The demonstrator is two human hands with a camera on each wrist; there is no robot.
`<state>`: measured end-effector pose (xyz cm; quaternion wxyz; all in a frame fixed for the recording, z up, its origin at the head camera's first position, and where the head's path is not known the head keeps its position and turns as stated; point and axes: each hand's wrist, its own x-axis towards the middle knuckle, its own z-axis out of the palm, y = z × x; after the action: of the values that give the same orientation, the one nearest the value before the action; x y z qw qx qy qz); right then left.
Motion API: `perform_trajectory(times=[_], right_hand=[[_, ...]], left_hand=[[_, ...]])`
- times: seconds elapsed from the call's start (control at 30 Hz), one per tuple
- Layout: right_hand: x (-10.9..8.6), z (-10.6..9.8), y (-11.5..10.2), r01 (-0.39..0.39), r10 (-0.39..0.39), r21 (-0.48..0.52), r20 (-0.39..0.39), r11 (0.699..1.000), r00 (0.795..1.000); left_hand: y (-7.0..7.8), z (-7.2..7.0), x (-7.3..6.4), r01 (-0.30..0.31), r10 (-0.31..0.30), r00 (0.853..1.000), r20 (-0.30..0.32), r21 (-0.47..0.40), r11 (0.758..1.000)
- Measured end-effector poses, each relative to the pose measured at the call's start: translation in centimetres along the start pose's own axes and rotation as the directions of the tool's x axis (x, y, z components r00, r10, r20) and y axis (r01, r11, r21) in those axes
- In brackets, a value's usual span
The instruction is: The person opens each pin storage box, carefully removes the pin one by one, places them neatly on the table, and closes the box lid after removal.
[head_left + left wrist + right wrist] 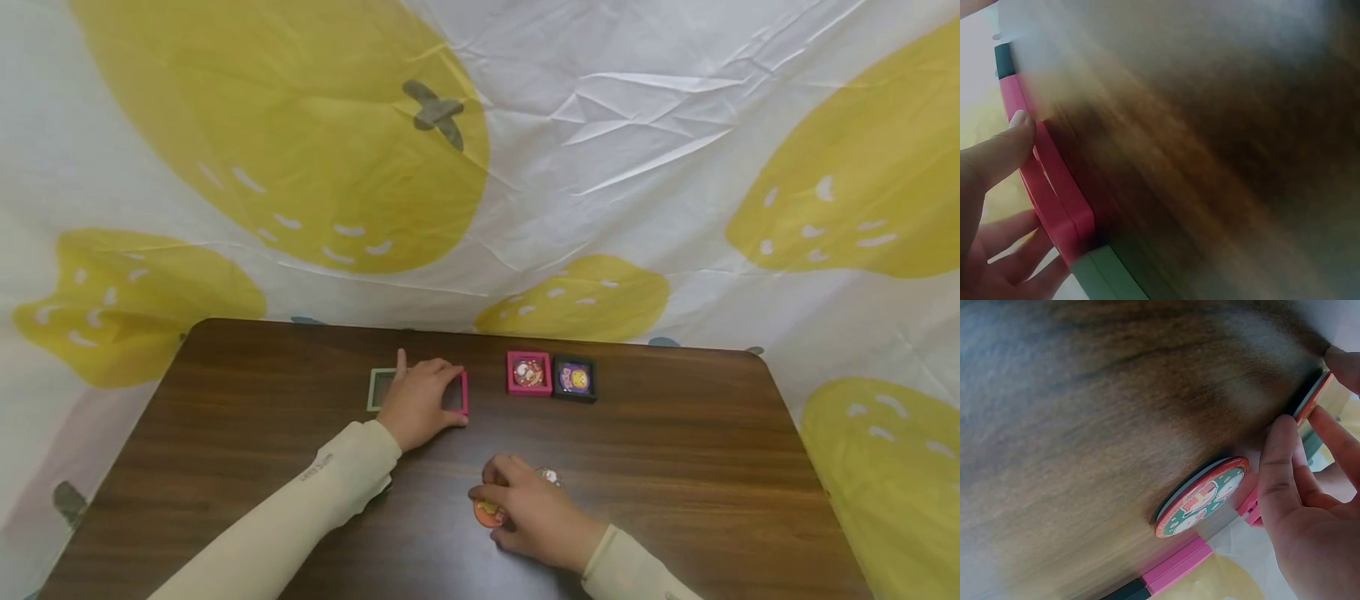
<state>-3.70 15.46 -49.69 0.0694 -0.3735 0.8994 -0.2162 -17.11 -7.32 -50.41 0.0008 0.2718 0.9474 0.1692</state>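
1. Nearest, on the person's side of the held pink frame (465,392) and to its right, the right hand (536,512) pinches an orange badge (487,512) between thumb and fingertips.
2. That badge is round, with no long axis; its printed face looks upward. The right wrist view shows it nearly edge-on behind fingers, so I cannot tell whether it touches the bench (675,500).
3. Beside the right hand, also right of the held pink frame and nearer the person, a red-rimmed badge (1204,499) lies face up.
4. The left hand (418,402) grips the held pink frame, thumb on its near side, fingers across to the far side.
5. The relation that matters most, I judge: the held pink frame lies beyond the orange badge and leftward; the right hand is nearer the badge. The frame looks roughly square; with the green frame (371,390) just beside its left, the pair runs left to right.
6. Right of the held pink frame, well apart, stand a filled pink frame (528,391) and, next to it, a black frame (576,397).
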Motion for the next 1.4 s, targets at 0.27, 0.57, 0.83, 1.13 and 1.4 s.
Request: perform_trajectory(times=[0.27, 0.57, 0.83, 1.13, 1.4], right_hand=[[0.0, 0.0, 0.0, -0.005, 0.005, 0.000, 0.015, 1.000, 1.000], [-0.1, 0.0, -0.2, -0.015, 0.015, 0.001, 0.023, 1.000, 1.000], [0.0, -0.2, -0.3, -0.028, 0.027, 0.008, 0.037, 1.000, 0.999], [0.0, -0.2, -0.1, -0.035, 0.034, 0.014, 0.038, 0.999, 0.999], [0.0, -0.1, 0.0, -0.026, 0.025, 0.010, 0.026, 1.000, 0.999]], left_hand=[[0.8, -0.2, -0.6, -0.083, 0.075, 0.990, -0.121, -0.063, 0.995], [2.1, 0.2, -1.2, -0.141, 0.131, 0.985, -0.112, -0.090, 0.986], [1.8, 0.9, -1.2, -0.113, 0.103, 0.990, -0.092, -0.115, 0.987], [2.0, 0.6, -1.1, -0.114, 0.102, 0.988, -0.117, -0.109, 0.987], [2.3, 0.2, -1.0, -0.121, 0.105, 0.985, -0.138, -0.111, 0.986]])
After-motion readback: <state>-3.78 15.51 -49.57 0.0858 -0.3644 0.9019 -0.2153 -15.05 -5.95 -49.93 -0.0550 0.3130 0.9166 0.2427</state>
